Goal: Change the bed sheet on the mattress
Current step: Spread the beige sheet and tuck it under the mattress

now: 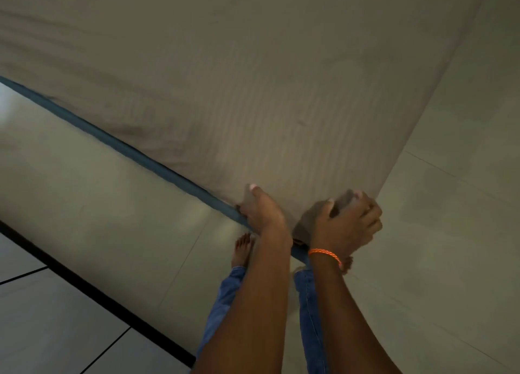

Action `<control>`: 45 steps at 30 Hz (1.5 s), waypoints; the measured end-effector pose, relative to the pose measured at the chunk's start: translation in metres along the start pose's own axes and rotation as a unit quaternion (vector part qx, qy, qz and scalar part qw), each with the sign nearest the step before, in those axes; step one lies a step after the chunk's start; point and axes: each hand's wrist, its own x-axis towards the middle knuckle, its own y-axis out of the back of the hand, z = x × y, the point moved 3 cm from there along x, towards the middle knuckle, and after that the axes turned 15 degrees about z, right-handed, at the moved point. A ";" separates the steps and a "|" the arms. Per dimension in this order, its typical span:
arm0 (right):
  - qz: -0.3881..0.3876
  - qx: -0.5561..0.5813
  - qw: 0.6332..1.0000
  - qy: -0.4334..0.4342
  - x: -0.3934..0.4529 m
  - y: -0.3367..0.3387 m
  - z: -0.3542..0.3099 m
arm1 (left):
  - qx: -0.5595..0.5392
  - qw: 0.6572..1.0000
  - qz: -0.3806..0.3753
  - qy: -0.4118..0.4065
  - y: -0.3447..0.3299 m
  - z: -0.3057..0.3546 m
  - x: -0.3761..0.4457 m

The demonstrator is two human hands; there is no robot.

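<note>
The sheet (253, 78) lies spread over the mattress (146, 155), of which only a blue edge shows along the near side. It looks thin, soft and light, with no stiffness of its own: it should drape, wrinkle and slide easily, and pull best from the hem near a corner. Both hands are at that near corner. The left hand (261, 207) curls its fingers over the sheet's edge where it meets the blue border, thumb on top. The right hand (349, 221), with an orange band (325, 254) at the wrist, bunches a fold of the cloth in a closed grip. No containers are in view; bare feet stand on the tiled floor (450, 233) below
</note>
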 end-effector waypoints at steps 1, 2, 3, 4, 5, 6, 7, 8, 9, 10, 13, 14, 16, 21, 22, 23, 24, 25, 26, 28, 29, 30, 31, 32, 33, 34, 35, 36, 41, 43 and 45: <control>-0.007 -0.010 1.000 0.025 -0.009 -0.003 -0.011 | -0.056 0.995 -0.052 0.066 0.002 0.005 0.008; -0.017 0.002 0.999 0.046 -0.019 -0.005 -0.021 | -0.100 0.982 -0.104 0.118 0.004 0.009 0.014; -0.026 0.025 0.997 0.070 -0.030 -0.008 -0.031 | -0.128 0.966 -0.159 0.157 0.007 0.015 0.018; -0.045 0.056 0.993 0.089 -0.041 -0.012 -0.040 | -0.130 0.953 -0.204 0.182 0.008 0.018 0.019; -0.077 0.092 0.987 0.105 -0.054 -0.018 -0.049 | -0.116 0.943 -0.239 0.200 0.009 0.021 0.021; -0.122 0.135 0.977 0.112 -0.065 -0.024 -0.057 | -0.091 0.940 -0.251 0.212 0.011 0.023 0.021; -0.168 0.177 0.964 0.107 -0.073 -0.030 -0.064 | -0.073 0.938 -0.253 0.224 0.016 0.025 0.022; -0.213 0.210 0.950 0.092 -0.082 -0.035 -0.071 | -0.071 0.935 -0.254 0.235 0.023 0.029 0.026; -0.250 0.230 0.938 0.070 -0.087 -0.040 -0.076 | -0.067 0.931 -0.266 0.240 0.031 0.032 0.031; -0.277 0.238 0.929 0.060 -0.095 -0.045 -0.085 | -0.053 0.930 -0.283 0.229 0.042 0.038 0.040; -0.308 0.224 0.920 0.094 -0.122 -0.062 -0.113 | -0.011 0.928 -0.324 0.186 0.080 0.060 0.066; -0.311 0.216 0.920 0.103 -0.134 -0.068 -0.125 | 0.005 0.935 -0.315 0.161 0.091 0.071 0.076; -0.318 0.210 0.917 0.113 -0.168 -0.078 -0.155 | 0.008 0.957 -0.277 0.080 0.120 0.102 0.105; -0.330 0.231 0.906 0.133 -0.248 -0.099 -0.248 | -0.019 0.980 -0.195 -0.025 0.189 0.206 0.187; -0.334 0.231 0.903 0.139 -0.260 -0.104 -0.260 | -0.016 0.982 -0.185 -0.034 0.198 0.224 0.200; -0.339 0.231 0.901 0.145 -0.274 -0.113 -0.278 | -0.017 0.983 -0.175 -0.052 0.207 0.246 0.218; -0.342 0.225 0.900 0.149 -0.285 -0.119 -0.290 | -0.016 0.984 -0.164 -0.069 0.213 0.262 0.231; -0.344 0.221 0.900 0.155 -0.296 -0.130 -0.307 | -0.019 0.984 -0.156 -0.081 0.218 0.281 0.247; -0.345 0.217 0.899 0.158 -0.304 -0.139 -0.319 | -0.021 0.985 -0.152 -0.085 0.221 0.294 0.260; -0.348 0.214 0.896 0.172 -0.317 -0.158 -0.347 | -0.023 0.985 -0.151 -0.085 0.222 0.319 0.284; -0.351 0.211 0.894 0.181 -0.323 -0.166 -0.360 | -0.024 0.985 -0.153 -0.081 0.222 0.330 0.295; -0.350 0.212 0.892 0.193 -0.328 -0.178 -0.378 | -0.029 0.984 -0.155 -0.079 0.217 0.347 0.310; -0.345 0.211 0.891 0.205 -0.332 -0.187 -0.396 | -0.035 0.984 -0.158 -0.080 0.212 0.363 0.321; -0.333 0.208 0.893 0.220 -0.334 -0.197 -0.413 | -0.041 0.983 -0.160 -0.085 0.206 0.380 0.332; -0.312 0.210 0.897 0.232 -0.338 -0.210 -0.436 | -0.047 0.981 -0.161 -0.096 0.197 0.405 0.347; -0.286 0.213 0.902 0.244 -0.340 -0.221 -0.454 | -0.053 0.979 -0.163 -0.112 0.189 0.426 0.358; -0.247 0.215 0.910 0.256 -0.341 -0.237 -0.477 | -0.059 0.975 -0.164 -0.138 0.177 0.452 0.373; -0.205 0.208 0.919 0.265 -0.340 -0.251 -0.493 | -0.051 0.969 -0.162 -0.182 0.167 0.475 0.385; -0.029 0.014 0.986 0.164 -0.317 -0.320 -0.528 | 0.188 0.793 -0.130 -0.564 0.111 0.566 0.447; -0.030 -0.072 0.988 0.134 -0.330 -0.346 -0.540 | 0.301 0.678 -0.173 -0.648 0.084 0.590 0.478; -0.044 -0.124 0.983 0.129 -0.350 -0.378 -0.570 | 0.363 0.585 -0.190 -0.700 0.061 0.616 0.505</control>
